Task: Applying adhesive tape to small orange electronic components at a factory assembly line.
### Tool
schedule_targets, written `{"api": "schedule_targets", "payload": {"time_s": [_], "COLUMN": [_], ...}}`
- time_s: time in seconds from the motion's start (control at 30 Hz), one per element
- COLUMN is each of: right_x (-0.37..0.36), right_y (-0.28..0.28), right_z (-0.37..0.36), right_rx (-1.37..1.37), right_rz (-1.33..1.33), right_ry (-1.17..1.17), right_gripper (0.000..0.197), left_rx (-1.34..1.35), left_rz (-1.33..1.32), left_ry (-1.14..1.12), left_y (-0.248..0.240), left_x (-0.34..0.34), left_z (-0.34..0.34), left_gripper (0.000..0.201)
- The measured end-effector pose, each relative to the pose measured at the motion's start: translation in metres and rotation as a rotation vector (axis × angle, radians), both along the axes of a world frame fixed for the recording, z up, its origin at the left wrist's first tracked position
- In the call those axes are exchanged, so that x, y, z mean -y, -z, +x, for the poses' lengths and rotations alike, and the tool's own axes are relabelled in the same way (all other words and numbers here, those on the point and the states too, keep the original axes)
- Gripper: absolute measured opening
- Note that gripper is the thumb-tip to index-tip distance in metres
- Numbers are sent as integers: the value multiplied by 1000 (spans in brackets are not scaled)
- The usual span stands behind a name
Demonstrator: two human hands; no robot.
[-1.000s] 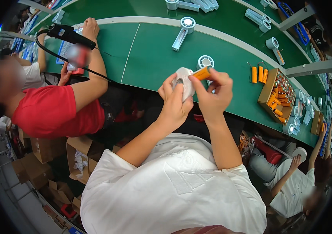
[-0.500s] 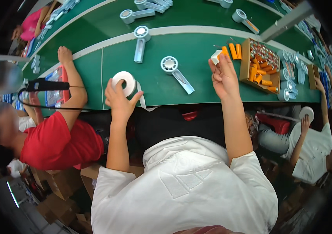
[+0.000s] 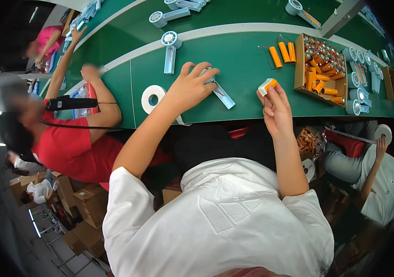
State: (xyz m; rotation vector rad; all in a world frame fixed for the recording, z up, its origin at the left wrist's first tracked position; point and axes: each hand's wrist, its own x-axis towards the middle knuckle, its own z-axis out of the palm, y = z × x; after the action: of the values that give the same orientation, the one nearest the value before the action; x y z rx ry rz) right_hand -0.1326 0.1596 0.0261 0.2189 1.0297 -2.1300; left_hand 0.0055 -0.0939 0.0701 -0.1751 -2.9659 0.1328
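My left hand (image 3: 191, 87) reaches over the round head of a light-blue handheld fan housing (image 3: 223, 95) lying in front of me. Its fingers are spread and partly cover the head; whether they touch it is hard to see. My right hand (image 3: 277, 108) pinches an orange cylindrical battery (image 3: 271, 85) with a piece of white tape on it, held up over the bench. Beside my left forearm a roll of white tape (image 3: 145, 98) lies flat, its loose end hanging over the bench edge.
A cardboard box (image 3: 300, 69) of orange batteries stands at the right, with several loose batteries (image 3: 275, 57) beside it. Another fan housing (image 3: 170, 55) lies farther back. More housings (image 3: 354, 81) are stacked at the far right. A person in a red shirt (image 3: 72, 150) works at my left.
My left hand has left the tape roll and moved right, over the fan housing. My right hand still holds the taped battery. The view has shifted slightly.
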Motion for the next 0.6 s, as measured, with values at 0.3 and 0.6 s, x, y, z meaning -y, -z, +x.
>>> {"api": "schedule_targets", "payload": {"time_s": [0.3,0.6], "right_x": [-8,23], "right_y": [8,21], "right_z": [21,-13], "right_rx": [-843,-1616], "right_rz": [209,71], "right_ry": [153,92], "right_gripper": [56,62], "left_rx": [181,-87], "left_rz": [207,594], "left_ry": [-28,-27], "left_y": [-2,36], "left_x": [-2,9], "left_z": [-22,-5], "left_gripper": [4,9]}}
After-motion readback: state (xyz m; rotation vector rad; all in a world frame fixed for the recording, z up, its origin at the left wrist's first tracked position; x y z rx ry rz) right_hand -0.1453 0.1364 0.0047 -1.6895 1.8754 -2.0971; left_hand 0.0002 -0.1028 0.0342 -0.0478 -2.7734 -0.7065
